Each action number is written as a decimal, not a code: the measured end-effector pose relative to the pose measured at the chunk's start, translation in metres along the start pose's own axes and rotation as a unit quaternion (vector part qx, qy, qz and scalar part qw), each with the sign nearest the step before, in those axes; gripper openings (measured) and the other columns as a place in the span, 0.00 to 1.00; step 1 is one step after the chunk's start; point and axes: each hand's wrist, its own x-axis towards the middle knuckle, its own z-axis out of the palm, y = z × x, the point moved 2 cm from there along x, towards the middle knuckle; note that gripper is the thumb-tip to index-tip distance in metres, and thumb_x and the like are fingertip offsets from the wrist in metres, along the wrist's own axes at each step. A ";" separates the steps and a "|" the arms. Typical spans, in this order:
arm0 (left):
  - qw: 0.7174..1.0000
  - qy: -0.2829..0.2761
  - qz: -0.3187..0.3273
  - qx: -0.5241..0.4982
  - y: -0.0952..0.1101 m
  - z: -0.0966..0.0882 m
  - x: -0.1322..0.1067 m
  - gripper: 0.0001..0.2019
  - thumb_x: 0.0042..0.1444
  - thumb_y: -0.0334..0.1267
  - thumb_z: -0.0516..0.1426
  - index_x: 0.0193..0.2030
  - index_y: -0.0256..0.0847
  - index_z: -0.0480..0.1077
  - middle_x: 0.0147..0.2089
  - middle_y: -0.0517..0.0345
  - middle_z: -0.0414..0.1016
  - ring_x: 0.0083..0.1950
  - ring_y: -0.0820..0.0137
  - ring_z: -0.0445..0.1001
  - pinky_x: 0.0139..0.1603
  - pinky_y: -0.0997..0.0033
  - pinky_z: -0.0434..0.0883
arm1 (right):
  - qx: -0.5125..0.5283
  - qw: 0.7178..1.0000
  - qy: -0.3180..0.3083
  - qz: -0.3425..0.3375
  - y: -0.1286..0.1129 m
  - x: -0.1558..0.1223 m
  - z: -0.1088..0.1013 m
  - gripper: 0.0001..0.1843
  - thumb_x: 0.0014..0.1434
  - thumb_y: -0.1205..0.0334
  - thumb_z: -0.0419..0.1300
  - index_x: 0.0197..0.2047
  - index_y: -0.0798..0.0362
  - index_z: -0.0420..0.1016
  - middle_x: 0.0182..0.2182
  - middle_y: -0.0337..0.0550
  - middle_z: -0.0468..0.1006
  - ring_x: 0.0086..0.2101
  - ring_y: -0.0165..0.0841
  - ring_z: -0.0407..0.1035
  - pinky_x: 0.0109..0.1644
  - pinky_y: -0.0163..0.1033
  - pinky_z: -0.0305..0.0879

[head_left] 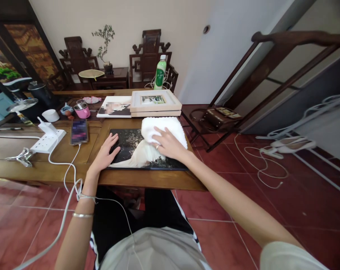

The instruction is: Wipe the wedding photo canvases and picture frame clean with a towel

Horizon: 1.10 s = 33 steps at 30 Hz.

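1. While the dark picture panel lies flat near the table's front edge, a white cloth covers its upper right part.
2. The right hand rests on the cloth, fingers spread.
3. The left hand lies open on the panel's left edge.
4. Behind sit stacked frames and a green bottle.
5. Leftward lie a phone and power strip.

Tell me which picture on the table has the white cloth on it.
The dark picture, nearest the person: the right hand rests on the cloth there. The framed picture and the white-edged print lie farther back, without cloth.
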 end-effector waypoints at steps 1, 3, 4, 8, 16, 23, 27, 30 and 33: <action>1.000 -0.002 0.000 0.003 0.000 0.000 0.000 0.25 0.63 0.45 0.50 0.66 0.42 0.59 0.70 0.49 0.56 0.73 0.61 0.46 0.71 0.50 0.48 | 0.008 1.000 -0.001 -0.015 -0.013 -0.009 -0.002 0.14 0.62 0.67 0.50 0.45 0.59 0.75 0.57 0.64 0.70 0.64 0.52 0.52 0.62 0.66 0.49; 1.000 -0.005 -0.005 0.008 -0.002 0.002 0.001 0.25 0.63 0.45 0.48 0.65 0.42 0.61 0.70 0.49 0.56 0.73 0.61 0.47 0.70 0.49 0.48 | 0.036 0.998 -0.011 -0.054 -0.042 -0.029 -0.007 0.13 0.59 0.71 0.52 0.42 0.56 0.76 0.60 0.59 0.67 0.65 0.51 0.51 0.63 0.67 0.47; 1.000 -0.007 -0.009 0.010 -0.003 0.002 0.001 0.24 0.64 0.45 0.48 0.65 0.43 0.61 0.70 0.50 0.56 0.73 0.61 0.47 0.70 0.48 0.48 | 0.053 0.995 -0.021 -0.077 -0.056 -0.039 -0.011 0.14 0.57 0.73 0.53 0.42 0.54 0.77 0.61 0.56 0.66 0.65 0.50 0.49 0.64 0.68 0.45; 1.000 -0.008 -0.021 0.010 -0.005 0.003 0.002 0.24 0.64 0.45 0.47 0.65 0.43 0.61 0.70 0.51 0.56 0.73 0.61 0.48 0.70 0.46 0.47 | 0.097 0.980 -0.077 -0.155 -0.090 -0.063 -0.022 0.17 0.54 0.75 0.54 0.43 0.51 0.77 0.62 0.49 0.65 0.66 0.47 0.46 0.66 0.66 0.43; 1.000 -0.007 0.005 0.012 -0.005 0.001 0.004 0.23 0.63 0.43 0.48 0.63 0.40 0.63 0.69 0.48 0.58 0.72 0.62 0.50 0.71 0.51 0.49 | 0.046 0.995 -0.036 -0.075 -0.023 -0.011 -0.007 0.13 0.64 0.66 0.50 0.45 0.54 0.75 0.58 0.56 0.70 0.64 0.44 0.53 0.66 0.59 0.48; 1.000 0.008 -0.010 0.026 -0.005 0.004 0.009 0.22 0.62 0.41 0.49 0.62 0.39 0.65 0.68 0.47 0.61 0.71 0.60 0.52 0.70 0.48 0.51 | -0.011 0.997 -0.005 0.071 0.007 0.037 0.008 0.18 0.66 0.62 0.47 0.53 0.57 0.72 0.57 0.62 0.70 0.61 0.52 0.57 0.59 0.63 0.53; 0.999 0.016 -0.029 0.026 -0.003 0.005 0.008 0.22 0.63 0.44 0.48 0.61 0.42 0.66 0.68 0.48 0.61 0.71 0.59 0.53 0.68 0.44 0.51 | 0.010 1.000 -0.022 0.017 -0.035 0.019 0.003 0.17 0.65 0.66 0.49 0.53 0.56 0.72 0.56 0.59 0.72 0.64 0.52 0.50 0.61 0.68 0.48; 0.999 0.013 -0.032 0.030 -0.003 0.006 0.008 0.22 0.64 0.45 0.48 0.62 0.42 0.66 0.68 0.48 0.61 0.71 0.59 0.52 0.68 0.44 0.51 | 0.053 0.996 -0.046 -0.057 -0.074 -0.012 -0.002 0.17 0.59 0.72 0.53 0.48 0.52 0.75 0.62 0.52 0.66 0.66 0.50 0.47 0.63 0.69 0.43; 0.999 0.000 -0.027 0.039 -0.005 0.006 0.008 0.22 0.64 0.43 0.47 0.63 0.41 0.64 0.69 0.48 0.59 0.72 0.59 0.51 0.68 0.43 0.50 | 0.084 0.986 -0.073 -0.122 -0.099 -0.040 -0.006 0.18 0.53 0.74 0.57 0.46 0.51 0.77 0.64 0.49 0.63 0.66 0.50 0.44 0.65 0.69 0.39</action>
